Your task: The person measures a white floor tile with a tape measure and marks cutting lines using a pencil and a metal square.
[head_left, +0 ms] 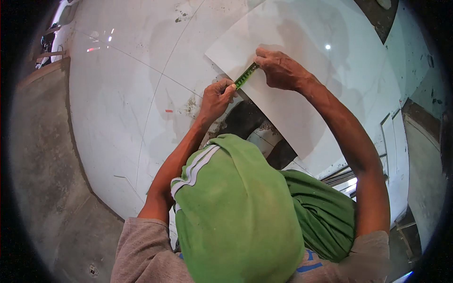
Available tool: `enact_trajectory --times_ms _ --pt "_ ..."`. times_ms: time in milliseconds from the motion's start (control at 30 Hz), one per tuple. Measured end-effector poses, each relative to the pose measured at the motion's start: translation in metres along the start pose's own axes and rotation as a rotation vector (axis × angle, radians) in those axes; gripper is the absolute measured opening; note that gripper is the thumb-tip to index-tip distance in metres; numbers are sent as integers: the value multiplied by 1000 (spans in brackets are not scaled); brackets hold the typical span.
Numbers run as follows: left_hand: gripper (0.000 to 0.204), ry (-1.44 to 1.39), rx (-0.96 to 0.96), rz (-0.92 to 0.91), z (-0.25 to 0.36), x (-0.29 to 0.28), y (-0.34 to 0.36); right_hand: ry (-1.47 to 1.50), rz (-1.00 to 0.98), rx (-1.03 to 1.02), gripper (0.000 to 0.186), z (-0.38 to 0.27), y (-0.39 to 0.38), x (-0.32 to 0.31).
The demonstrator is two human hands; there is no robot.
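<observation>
A green tape measure blade [247, 76] stretches between my two hands, over the edge of a large loose white tile [311, 89]. My left hand [218, 96] pinches the blade's lower end just off the tile's left edge. Above the tile, my right hand [281, 70] is closed round the other end; whatever part of the tape measure sits inside that fist is hidden. The tile lies at an angle on top of the tiled floor [118, 89], its near corner by my green-clothed knee.
Rough grey concrete [47, 141] borders the tiled floor on the left. Small red marks [169, 111] and dirt specks lie on the tiles. Thin strips [339, 177] rest beside my right leg, and narrow tile pieces [391, 141] lie farther right. A dark gap [377, 19] shows at the far right.
</observation>
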State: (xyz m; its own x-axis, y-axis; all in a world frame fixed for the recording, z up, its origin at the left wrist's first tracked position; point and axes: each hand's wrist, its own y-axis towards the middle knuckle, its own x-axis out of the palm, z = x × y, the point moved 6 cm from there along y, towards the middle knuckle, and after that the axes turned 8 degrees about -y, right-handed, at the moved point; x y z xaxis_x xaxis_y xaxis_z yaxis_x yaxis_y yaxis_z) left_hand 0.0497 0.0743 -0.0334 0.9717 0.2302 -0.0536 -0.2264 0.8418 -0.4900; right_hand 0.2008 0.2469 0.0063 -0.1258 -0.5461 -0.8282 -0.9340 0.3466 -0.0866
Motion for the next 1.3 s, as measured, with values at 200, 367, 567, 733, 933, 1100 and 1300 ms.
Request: enact_trajectory --times_ms 200,367,567,733,933,1100,1300 --pt "26 -17 -34 -20 -8 -7 0 -8 -15 12 11 -2 2 2" --pt "27 20 -13 -29 5 0 1 10 46 -21 13 2 -5 0" --pt "26 36 -4 -42 3 -1 1 -3 74 -52 12 1 -4 -1" --pt "24 8 -8 -33 2 -2 2 -19 59 -47 11 -1 -1 -1" --pt "22 20 -33 -23 -8 -3 5 -4 58 -57 13 1 0 0" --pt "24 58 3 -51 -1 0 4 -20 63 -85 11 3 -2 -2" --pt "25 47 -11 -43 -1 -2 3 -1 49 -54 14 2 -2 -2"
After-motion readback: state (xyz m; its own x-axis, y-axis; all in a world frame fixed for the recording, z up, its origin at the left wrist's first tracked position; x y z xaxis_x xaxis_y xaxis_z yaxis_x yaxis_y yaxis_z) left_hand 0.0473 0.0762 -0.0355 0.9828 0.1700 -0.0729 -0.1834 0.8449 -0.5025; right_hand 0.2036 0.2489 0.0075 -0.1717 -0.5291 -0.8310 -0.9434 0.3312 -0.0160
